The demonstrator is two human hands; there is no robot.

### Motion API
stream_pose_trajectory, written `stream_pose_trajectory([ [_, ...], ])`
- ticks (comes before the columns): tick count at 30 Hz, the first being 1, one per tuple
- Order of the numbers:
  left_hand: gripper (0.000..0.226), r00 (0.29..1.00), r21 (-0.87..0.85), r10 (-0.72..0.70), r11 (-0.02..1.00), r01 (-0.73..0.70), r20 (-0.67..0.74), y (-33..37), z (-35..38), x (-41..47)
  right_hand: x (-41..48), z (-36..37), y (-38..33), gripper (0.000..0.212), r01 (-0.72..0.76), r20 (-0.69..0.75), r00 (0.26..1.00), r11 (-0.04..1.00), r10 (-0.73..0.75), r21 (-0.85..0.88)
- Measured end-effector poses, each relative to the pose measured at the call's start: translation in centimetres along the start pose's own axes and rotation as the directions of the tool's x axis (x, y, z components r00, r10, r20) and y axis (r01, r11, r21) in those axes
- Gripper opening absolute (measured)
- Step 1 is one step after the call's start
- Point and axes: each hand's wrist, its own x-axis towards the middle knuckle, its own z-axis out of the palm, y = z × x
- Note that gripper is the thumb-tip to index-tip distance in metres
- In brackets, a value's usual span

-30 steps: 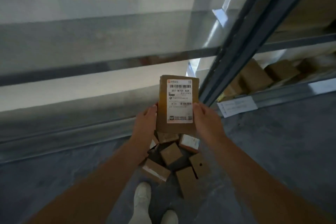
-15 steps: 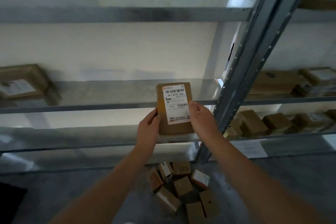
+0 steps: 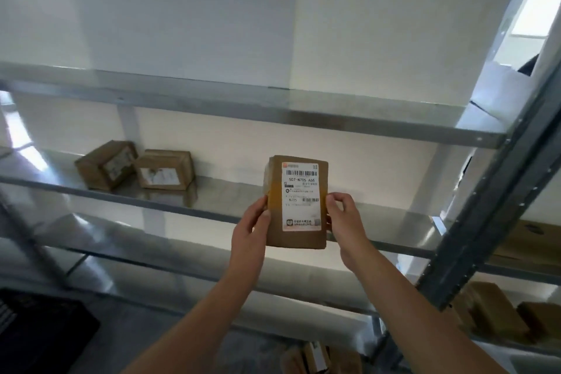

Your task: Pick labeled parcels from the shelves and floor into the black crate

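Observation:
I hold a brown cardboard parcel (image 3: 296, 202) upright in front of the metal shelf (image 3: 212, 205), its white barcode label facing me. My left hand (image 3: 250, 232) grips its left edge and my right hand (image 3: 343, 223) pinches its right edge. Two more labeled parcels (image 3: 106, 164) (image 3: 165, 169) sit side by side on the same shelf, far to the left. The black crate (image 3: 39, 328) shows at the bottom left corner, on the floor.
A grey steel upright (image 3: 498, 191) slants up the right side. Behind it, brown parcels (image 3: 491, 310) lie on lower shelves. A few parcels (image 3: 318, 358) lie on the floor between my arms. The upper shelf board (image 3: 243, 103) holds nothing in view.
The view has tilted up from the floor pile to the shelves. Both hands have raised the parcel, still held by its two edges. The black crate has come into sight at bottom left.

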Motion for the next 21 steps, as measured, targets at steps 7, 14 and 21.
stream_pose_trajectory([
  [7, 0.029, 0.994, -0.062, -0.037, 0.998, 0.031, -0.099, 2.1, -8.8, 1.8, -0.1, 9.1, -2.6, 0.022, -0.017, 0.096, 0.995, 1.000, 0.019, -0.018],
  [14, 0.026, 0.961, -0.122, -0.055, 0.992, 0.022, -0.271, 2.7, -18.2, 2.3, -1.8, 19.2, -3.8, 0.024, 0.018, 0.252, 0.968, 0.997, 0.003, -0.080],
  [21, 0.027, 0.886, -0.238, -0.148, 0.970, 0.044, -0.440, 0.8, -27.5, 0.4, -4.9, 29.9, -2.5, 0.023, 0.071, 0.397, 0.918, 0.988, -0.011, -0.136],
])
